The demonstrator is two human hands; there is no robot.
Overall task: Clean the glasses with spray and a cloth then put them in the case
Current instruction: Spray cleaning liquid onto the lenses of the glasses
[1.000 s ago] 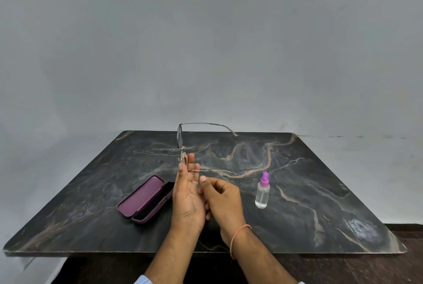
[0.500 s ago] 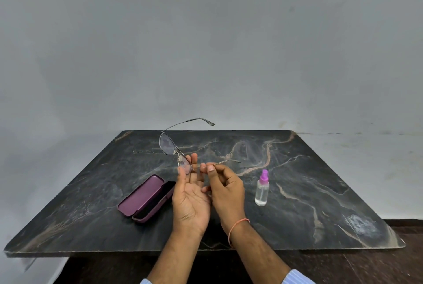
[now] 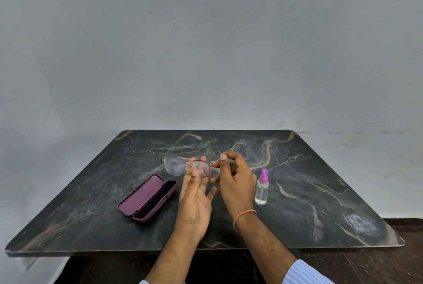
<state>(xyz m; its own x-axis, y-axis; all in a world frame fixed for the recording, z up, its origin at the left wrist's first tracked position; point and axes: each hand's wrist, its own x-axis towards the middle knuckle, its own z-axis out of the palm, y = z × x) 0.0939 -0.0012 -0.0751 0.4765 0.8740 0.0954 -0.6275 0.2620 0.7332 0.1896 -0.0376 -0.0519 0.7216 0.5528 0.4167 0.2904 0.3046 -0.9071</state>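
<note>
Thin metal-framed glasses (image 3: 175, 165) hang just above the table, lenses facing me and looking smeared. My right hand (image 3: 233, 178) pinches the right temple arm near its hinge. My left hand (image 3: 194, 194) is held palm up, fingers apart, with its fingertips behind the right lens; whether they touch it I cannot tell. A purple glasses case (image 3: 148, 197) lies open on the table to the left of my hands. A small clear spray bottle (image 3: 261, 188) with a pink cap stands upright just right of my right hand. No cloth is visible.
The dark marble tabletop (image 3: 320, 192) ends at a front edge near my wrists and against a grey wall behind. A pale smudge (image 3: 361, 223) marks the right front corner.
The glasses have swung down from upright and edge-on to level with the lenses facing me. My right hand moved up to the temple arm, and my left hand opened.
</note>
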